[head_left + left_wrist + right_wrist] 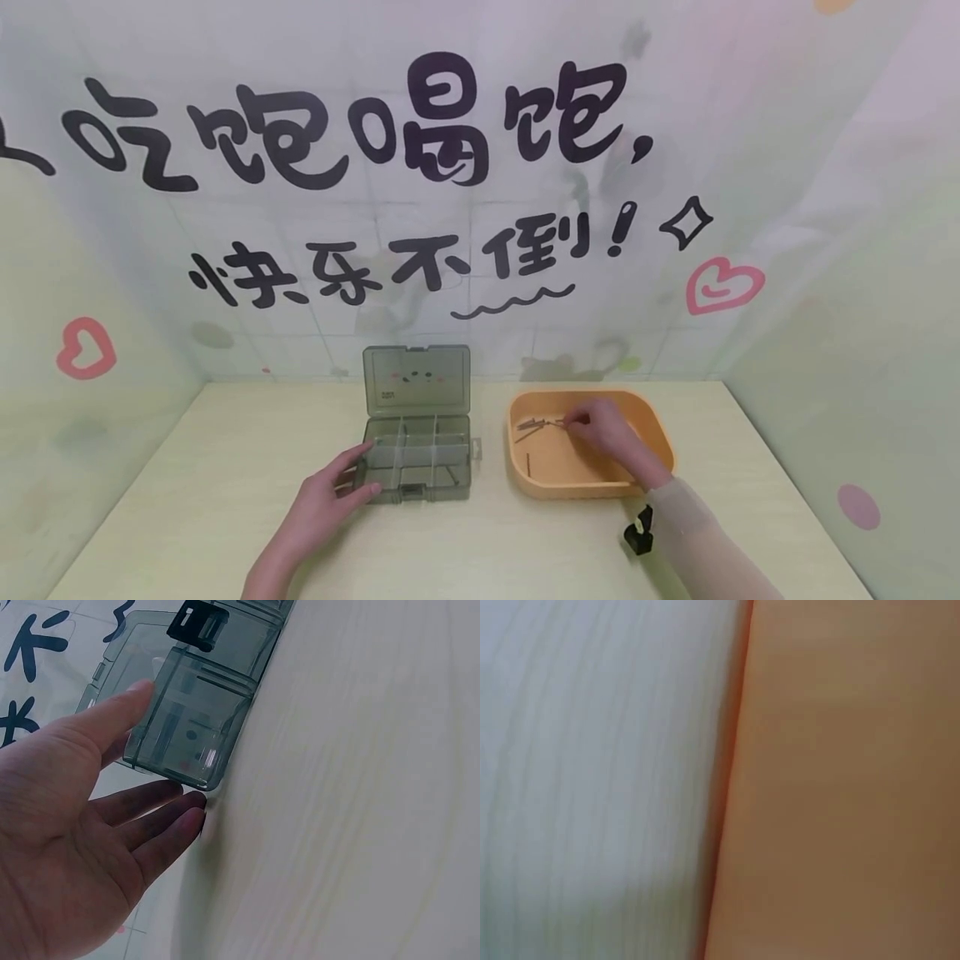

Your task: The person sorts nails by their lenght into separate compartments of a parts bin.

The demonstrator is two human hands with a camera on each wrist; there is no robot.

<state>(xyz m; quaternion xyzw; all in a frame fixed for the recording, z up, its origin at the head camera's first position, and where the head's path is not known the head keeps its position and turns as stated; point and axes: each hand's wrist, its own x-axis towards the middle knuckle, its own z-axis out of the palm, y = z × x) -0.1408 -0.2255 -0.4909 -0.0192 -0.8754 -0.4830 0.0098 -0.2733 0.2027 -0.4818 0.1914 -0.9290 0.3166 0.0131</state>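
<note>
A grey see-through compartment box point(417, 457) stands with its lid point(417, 381) up. A thin dark screw-like piece point(452, 475) lies in its front right compartment. My left hand point(324, 498) rests against the box's left end, thumb at the front corner and fingers spread along the side; the left wrist view shows those fingers fairly straight. Over the orange tray point(558, 490), my right hand point(606, 429) reaches down, thumb and forefinger pinched at a thin screw-like piece point(558, 423). Similar thin pieces point(529, 429) lie on the tray's floor, at the left.
Both containers stand on a pale wood-grain table point(360, 558), with a gap between them. A black clip-like device point(640, 533) is at the right wrist, beside the tray's front edge. Printed wall sheeting point(480, 333) encloses the back and sides. The right wrist view shows only tray wall and tabletop.
</note>
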